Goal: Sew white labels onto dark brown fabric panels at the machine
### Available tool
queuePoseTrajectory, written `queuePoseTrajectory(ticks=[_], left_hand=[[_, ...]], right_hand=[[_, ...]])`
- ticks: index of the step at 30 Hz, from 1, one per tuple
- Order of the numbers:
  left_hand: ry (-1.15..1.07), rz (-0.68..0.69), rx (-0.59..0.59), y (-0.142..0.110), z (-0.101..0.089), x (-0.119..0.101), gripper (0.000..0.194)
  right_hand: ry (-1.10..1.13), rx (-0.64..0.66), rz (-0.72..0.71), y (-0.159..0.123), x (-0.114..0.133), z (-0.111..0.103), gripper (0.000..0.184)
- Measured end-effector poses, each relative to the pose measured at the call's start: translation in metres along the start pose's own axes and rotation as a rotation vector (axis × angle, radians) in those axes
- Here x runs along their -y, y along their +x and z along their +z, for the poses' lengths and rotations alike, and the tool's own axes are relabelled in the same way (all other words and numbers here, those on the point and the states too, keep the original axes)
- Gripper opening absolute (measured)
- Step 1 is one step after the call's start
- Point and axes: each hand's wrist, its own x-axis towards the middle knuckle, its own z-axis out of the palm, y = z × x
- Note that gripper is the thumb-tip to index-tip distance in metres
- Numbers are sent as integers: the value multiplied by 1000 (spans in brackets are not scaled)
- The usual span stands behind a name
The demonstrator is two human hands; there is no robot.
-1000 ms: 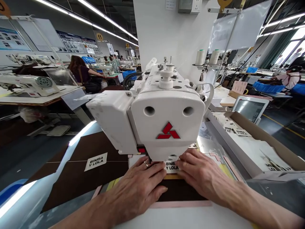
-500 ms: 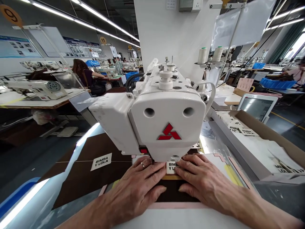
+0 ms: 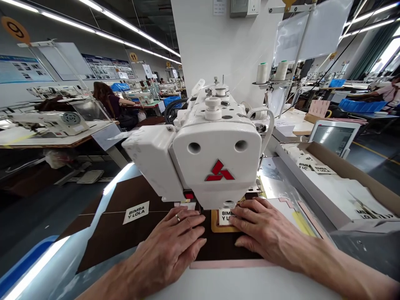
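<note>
A white sewing machine head (image 3: 215, 162) with a red three-diamond logo stands over a dark brown fabric piece (image 3: 223, 246). Under it a white label (image 3: 225, 216) printed with black letters lies in a tan frame on the fabric. My left hand (image 3: 170, 246), with a ring, lies flat on the fabric left of the label, fingers stretched out. My right hand (image 3: 265, 233) lies flat on the right, fingertips touching the label's edge. The needle is hidden by the machine head.
A sewn brown piece with a second label (image 3: 136, 212) lies to the left. A cardboard tray (image 3: 343, 168) with several labels sits on the right, beside a small screen (image 3: 333, 139). Thread cones (image 3: 262, 74) stand behind. Other people work at machines at far tables.
My left hand has slid left and back from the label, baring the tan frame and more brown fabric. My right hand stays by the label. The view shifted slightly.
</note>
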Motion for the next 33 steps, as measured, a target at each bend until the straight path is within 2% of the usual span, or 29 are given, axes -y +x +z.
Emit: queuePoseTrajectory(ticks=[11, 16, 22, 33], left_hand=[[-48, 36, 6, 9, -1, -9, 22], [13, 50, 97, 19, 3, -12, 31], [93, 112, 99, 32, 5, -10, 33], [85, 102, 239, 32, 15, -2, 39]], right_hand=[[-34, -41, -14, -10, -7, 0, 32], [-47, -90, -58, 4, 0, -9, 29], [19, -25, -129, 20, -2, -9, 25], [36, 6, -114, 15, -9, -3, 32]])
